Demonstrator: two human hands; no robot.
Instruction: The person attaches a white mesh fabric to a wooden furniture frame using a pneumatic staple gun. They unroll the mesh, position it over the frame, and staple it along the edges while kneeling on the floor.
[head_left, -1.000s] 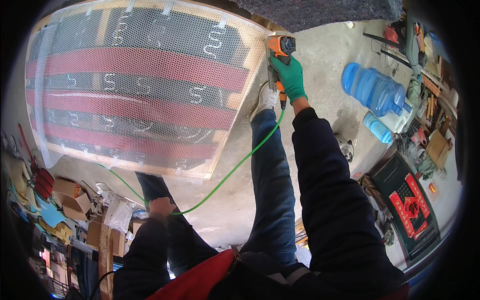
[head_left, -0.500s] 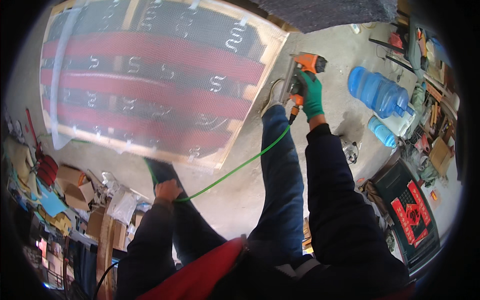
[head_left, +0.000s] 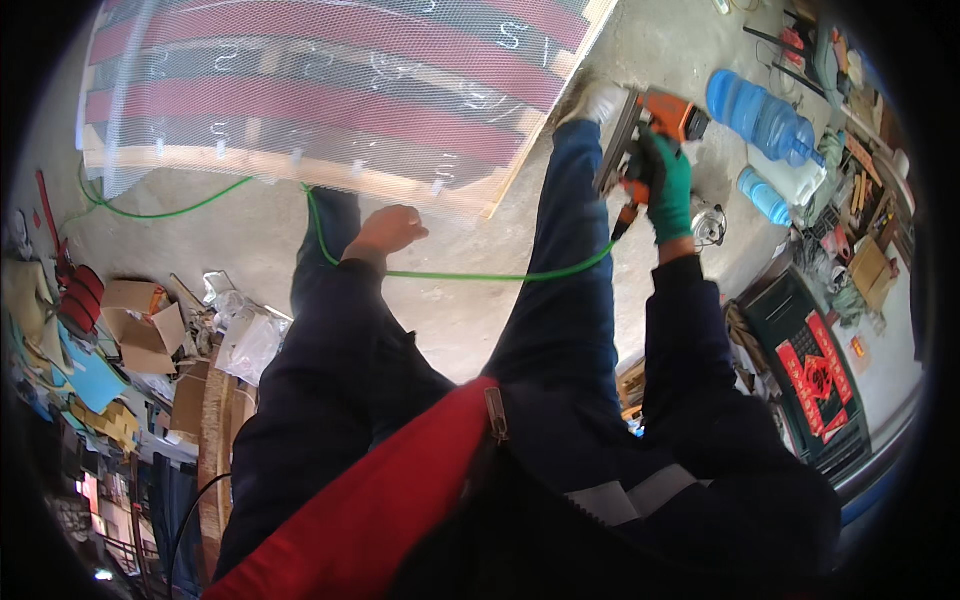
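My right hand [head_left: 670, 190], in a green glove, grips an orange and black nail gun [head_left: 640, 140] by its handle. The gun is held to the right of the panel, above the floor near my right shoe. A green air hose [head_left: 500, 275] runs from its base leftward, passing behind my left wrist. My bare left hand [head_left: 392, 230] hovers below the panel's near edge, fingers curled and their inner side hidden. The panel is a wooden frame [head_left: 330, 168] with dark red straps [head_left: 330, 110], white wavy springs and translucent mesh [head_left: 240, 70] over the top.
Blue water jugs [head_left: 755, 115] lie on the right, with a metal motor-like part [head_left: 708, 222] nearer me. A dark green panel with red paper [head_left: 815, 375] leans at the lower right. An open cardboard box [head_left: 145, 325] and clutter fill the left. My legs straddle the concrete floor.
The nail gun in my right hand has moved right, away from the panel. My left hand has come off my leg and forward, closer to the panel's near edge. My view has shifted.
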